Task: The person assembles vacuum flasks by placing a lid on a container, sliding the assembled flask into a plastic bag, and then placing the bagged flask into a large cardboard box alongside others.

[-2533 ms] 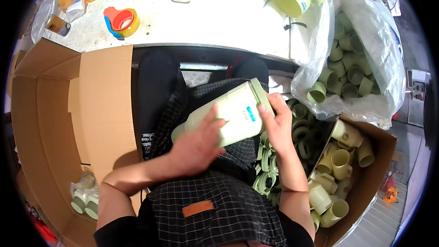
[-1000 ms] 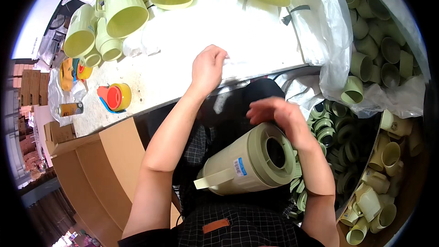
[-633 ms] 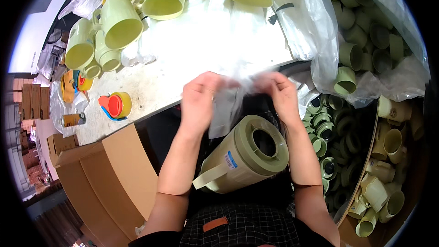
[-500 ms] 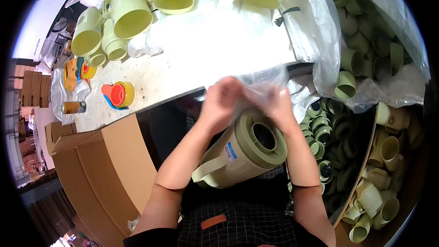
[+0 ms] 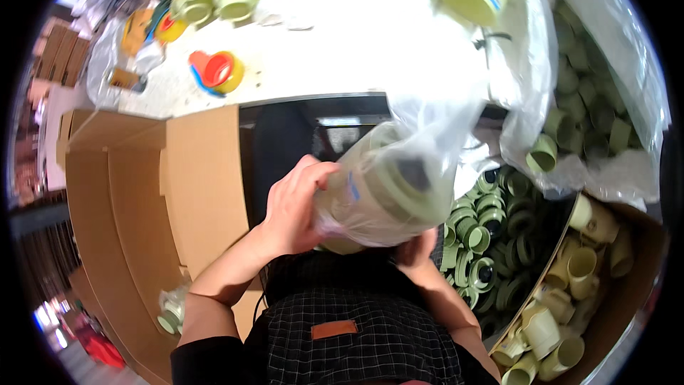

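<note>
Plastic bag (image 5: 420,150) half covers the pale green jug (image 5: 377,199) at centre; left hand (image 5: 296,207) grips bag and jug at 9 o'clock, right hand (image 5: 417,253) clasps underneath at 5 o'clock.

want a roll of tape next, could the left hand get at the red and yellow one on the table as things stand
Probably not right away: the left hand grips the bagged pale green jug in the lap. The tape roll lies unblocked on the white table beyond, so it would need to let go first.

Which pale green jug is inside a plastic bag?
The pale green plastic jug held between left hand and right hand; the clear bag covers only it.
</note>
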### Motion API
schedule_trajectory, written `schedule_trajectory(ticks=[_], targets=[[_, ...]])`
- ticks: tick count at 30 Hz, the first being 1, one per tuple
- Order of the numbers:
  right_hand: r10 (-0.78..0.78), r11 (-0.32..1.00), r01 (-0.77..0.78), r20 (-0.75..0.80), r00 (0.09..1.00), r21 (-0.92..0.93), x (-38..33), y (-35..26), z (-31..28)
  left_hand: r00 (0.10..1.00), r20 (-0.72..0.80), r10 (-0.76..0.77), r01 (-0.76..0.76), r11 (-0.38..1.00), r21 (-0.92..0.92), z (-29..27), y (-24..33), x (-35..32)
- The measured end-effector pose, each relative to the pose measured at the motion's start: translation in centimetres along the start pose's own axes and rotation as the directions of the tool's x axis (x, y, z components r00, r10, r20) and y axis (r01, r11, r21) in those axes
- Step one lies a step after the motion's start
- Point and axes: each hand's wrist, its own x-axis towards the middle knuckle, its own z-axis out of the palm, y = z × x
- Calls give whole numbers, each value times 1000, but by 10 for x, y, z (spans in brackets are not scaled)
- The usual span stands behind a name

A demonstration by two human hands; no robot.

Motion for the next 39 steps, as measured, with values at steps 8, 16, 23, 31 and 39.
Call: schedule_trajectory(ticks=[8,16,23,31,39], targets=[[91,934,-333,819,566,126,30,-72,61,677,-662,-322,353,931,-92,13,-38,-136],[-266,910,-208,891,367,357,47,-136,104,73,-633,-771,630,527,-570,-237,-98,-402],[119,830,-521,847,519,202,10,-98,88,39,-37,-999,808,10,589,-207,-203,-610],[153,984,-181,532,833,-1,123,-78,67,217,-27,-976,846,175,504,-82,-280,-571],[-462,387,-42,-233,856,-921,361,32,-92,381,-656,-651,908,129,399,-223,-202,-441]])
